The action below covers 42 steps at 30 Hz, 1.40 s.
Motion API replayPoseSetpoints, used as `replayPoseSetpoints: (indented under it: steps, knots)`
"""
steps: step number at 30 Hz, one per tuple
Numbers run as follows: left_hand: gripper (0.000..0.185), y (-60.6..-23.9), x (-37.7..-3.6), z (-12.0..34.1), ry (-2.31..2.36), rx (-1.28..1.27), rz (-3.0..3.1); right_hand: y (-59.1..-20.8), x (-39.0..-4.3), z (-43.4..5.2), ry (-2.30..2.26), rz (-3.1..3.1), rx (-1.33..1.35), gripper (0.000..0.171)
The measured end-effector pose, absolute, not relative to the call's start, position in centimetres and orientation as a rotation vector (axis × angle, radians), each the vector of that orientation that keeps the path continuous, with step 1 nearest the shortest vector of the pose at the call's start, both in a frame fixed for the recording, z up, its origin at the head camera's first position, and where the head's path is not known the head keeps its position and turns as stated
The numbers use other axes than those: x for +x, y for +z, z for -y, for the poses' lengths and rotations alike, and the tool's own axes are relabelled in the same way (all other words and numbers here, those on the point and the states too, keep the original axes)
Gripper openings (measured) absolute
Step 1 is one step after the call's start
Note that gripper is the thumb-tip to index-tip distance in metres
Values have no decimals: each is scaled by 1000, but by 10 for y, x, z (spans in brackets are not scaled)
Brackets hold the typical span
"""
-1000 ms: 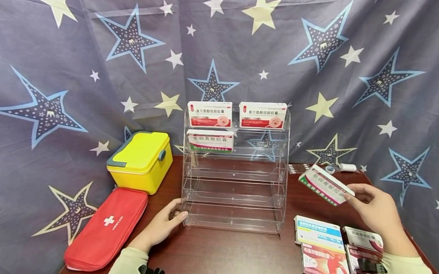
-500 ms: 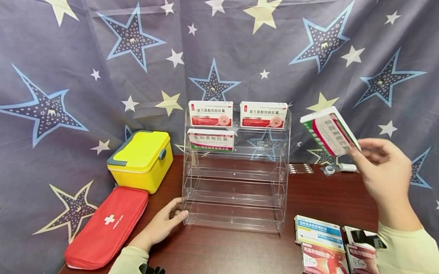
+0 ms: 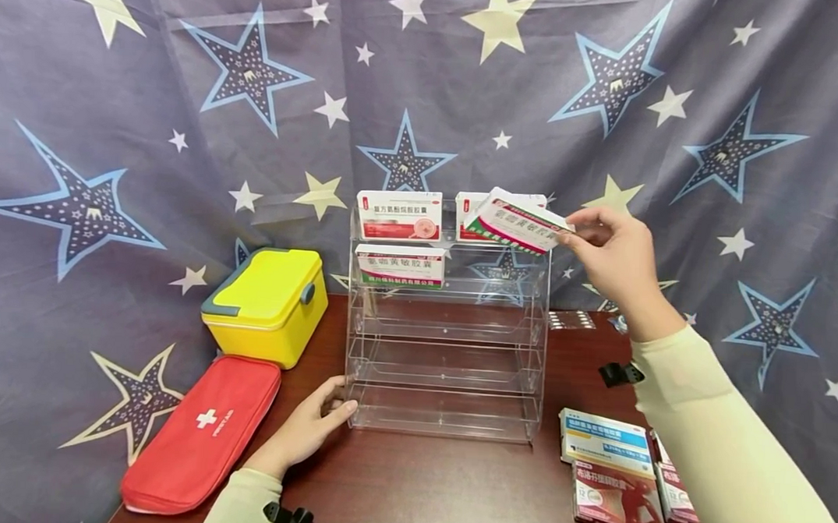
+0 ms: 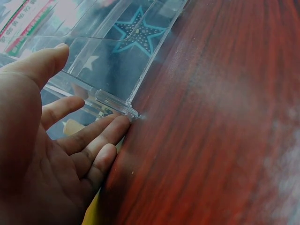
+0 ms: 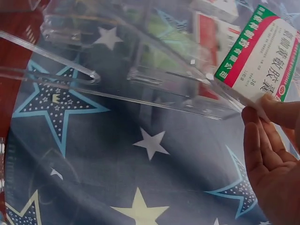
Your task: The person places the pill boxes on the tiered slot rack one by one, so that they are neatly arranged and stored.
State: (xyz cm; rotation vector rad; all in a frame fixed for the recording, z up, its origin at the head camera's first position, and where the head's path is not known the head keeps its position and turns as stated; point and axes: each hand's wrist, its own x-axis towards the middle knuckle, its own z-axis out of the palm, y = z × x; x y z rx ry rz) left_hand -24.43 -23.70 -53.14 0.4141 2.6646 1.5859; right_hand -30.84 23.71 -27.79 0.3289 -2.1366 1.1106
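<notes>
up at the rack's top right corner, the right hand [image 3: 612, 258] pinches a green-edged medicine box [image 3: 515, 221] by its end, tilted, in front of a box already on the top shelf. meanwhile the left hand [image 3: 311, 428], fingers relaxed, touches the clear rack [image 3: 446, 348] at its bottom left corner on the table [image 3: 444, 489].

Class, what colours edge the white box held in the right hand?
Green and red bands, clearest in the right wrist view.

The head view looks forward and slightly down from well back, taking in the whole clear rack [image 3: 448, 325]. The left wrist view sits close behind the left hand [image 4: 42, 154], facing the rack's bottom corner. The right wrist view looks up past the right hand [image 5: 272, 164] at the rack's top edge.
</notes>
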Motion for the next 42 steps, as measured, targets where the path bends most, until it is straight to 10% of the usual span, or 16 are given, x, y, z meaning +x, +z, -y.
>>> replayPoseSetpoints:
  steps: [42]
  knots:
    - [47, -531, -244, 237, 1566, 426, -2672, -310, -317, -207, 493, 2302, 499, 9]
